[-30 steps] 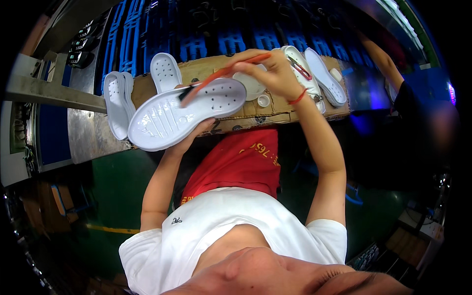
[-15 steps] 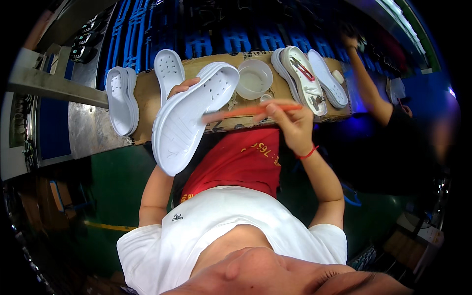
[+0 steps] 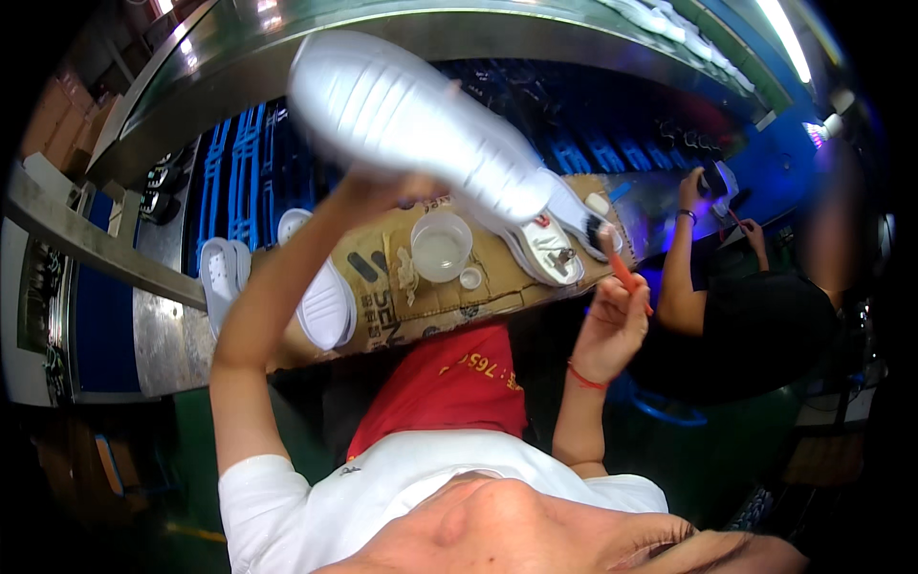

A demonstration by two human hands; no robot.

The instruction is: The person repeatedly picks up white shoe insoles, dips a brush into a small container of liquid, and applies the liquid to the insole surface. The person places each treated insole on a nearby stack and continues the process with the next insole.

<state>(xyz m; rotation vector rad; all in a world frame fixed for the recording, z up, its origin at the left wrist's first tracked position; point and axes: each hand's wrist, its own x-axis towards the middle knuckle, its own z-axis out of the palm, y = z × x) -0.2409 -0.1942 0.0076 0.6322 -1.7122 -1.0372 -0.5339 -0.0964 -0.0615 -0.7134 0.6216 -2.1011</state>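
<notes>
Holds a long white ridged shoe sole (image 3: pixel 406 110), blurred, up toward 11 o'clock in the left hand (image 3: pixel 397 187); pinches a slim orange-handled brush (image 3: pixel 624 274) with dark bristles in the right hand (image 3: pixel 612 323) at 3 o'clock; has a round translucent plastic tub (image 3: pixel 441 246) near the centre on a brown cardboard sheet (image 3: pixel 435 301), with white ribbed soles (image 3: pixel 325 311) at 8 o'clock from it

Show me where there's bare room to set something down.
Bare cardboard lies between the clear tub and the soles left of it, beside a crumpled scrap. Bare metal tabletop borders the leftmost sole pair. The cardboard's right end is crowded with white soles, near the right hand and brush.
</notes>
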